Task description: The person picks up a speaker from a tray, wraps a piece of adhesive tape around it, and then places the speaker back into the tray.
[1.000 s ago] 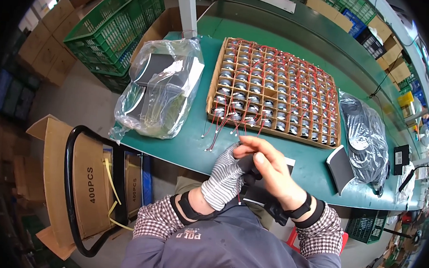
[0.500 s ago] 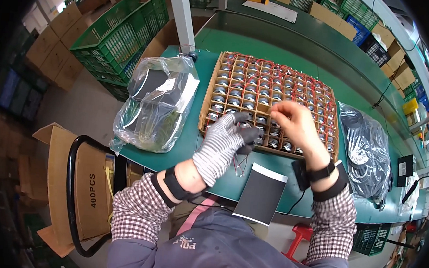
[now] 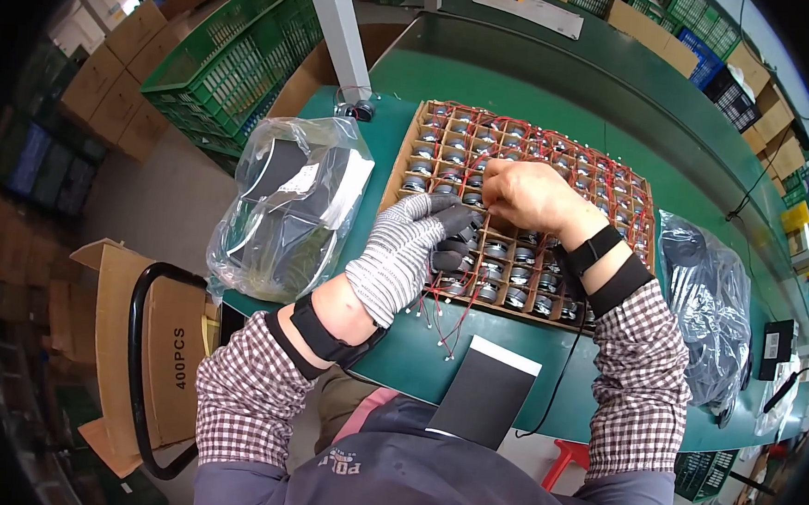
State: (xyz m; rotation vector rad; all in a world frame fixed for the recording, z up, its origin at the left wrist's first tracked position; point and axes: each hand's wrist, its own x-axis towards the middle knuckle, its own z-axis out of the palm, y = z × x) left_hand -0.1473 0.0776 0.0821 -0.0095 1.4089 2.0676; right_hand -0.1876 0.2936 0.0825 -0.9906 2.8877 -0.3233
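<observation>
A cardboard tray [image 3: 393, 185] with a grid of dividers holds rows of small round speakers [image 3: 493, 269] with red wires. Over its near left part is my left hand [image 3: 404, 252], in a grey striped glove with black fingertips. Its fingers curl together above the cells, and what lies between them cannot be made out. Thin red wires [image 3: 452, 334] with white connectors hang past the tray's near edge below this hand. My bare right hand [image 3: 533, 200] reaches over the middle of the tray, right beside the left fingertips. Its thumb and fingers are pinched, hiding whatever they hold.
A clear plastic bag of dark sheets [image 3: 291, 209] lies left of the tray, a bag of black round parts [image 3: 711, 308] right of it. Nearest me, a black sheet with a white edge [image 3: 489, 392] overhangs the green table [image 3: 389, 349]. A cable runs beside it.
Both hands have moved up and inward over the tray. My right hand has come down leftward to the left fingertips. More red wires now show hanging at the tray's near edge.
</observation>
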